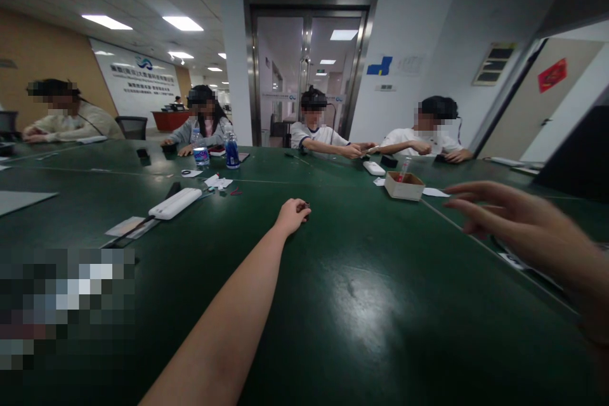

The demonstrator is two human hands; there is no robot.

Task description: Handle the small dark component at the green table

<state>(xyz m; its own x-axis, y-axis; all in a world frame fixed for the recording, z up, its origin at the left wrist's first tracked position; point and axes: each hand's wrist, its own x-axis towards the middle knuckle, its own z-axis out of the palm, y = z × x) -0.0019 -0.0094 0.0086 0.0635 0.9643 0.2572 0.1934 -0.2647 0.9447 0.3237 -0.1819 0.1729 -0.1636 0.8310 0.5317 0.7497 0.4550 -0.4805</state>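
Dark grey small obj point(307, 205), too tiny to ID, is in the L hand point(290, 218), thumb + fingertips closed on it, low at the green tabletop point(342, 247). Risk, IMO: only the tips hold it, so a loose pinch could let it slip + skid on that glossy surface. It's just R of the L palm, well apart from the R hand point(516, 219), which is open, fingers part-curled, nothing seen in it, blurred over the table's R side. Farther out: open box point(404, 189) w/ a reddish tube point(404, 169), nearest the R hand; white power strip point(176, 203) off L; co-worker point(316, 137) opp.
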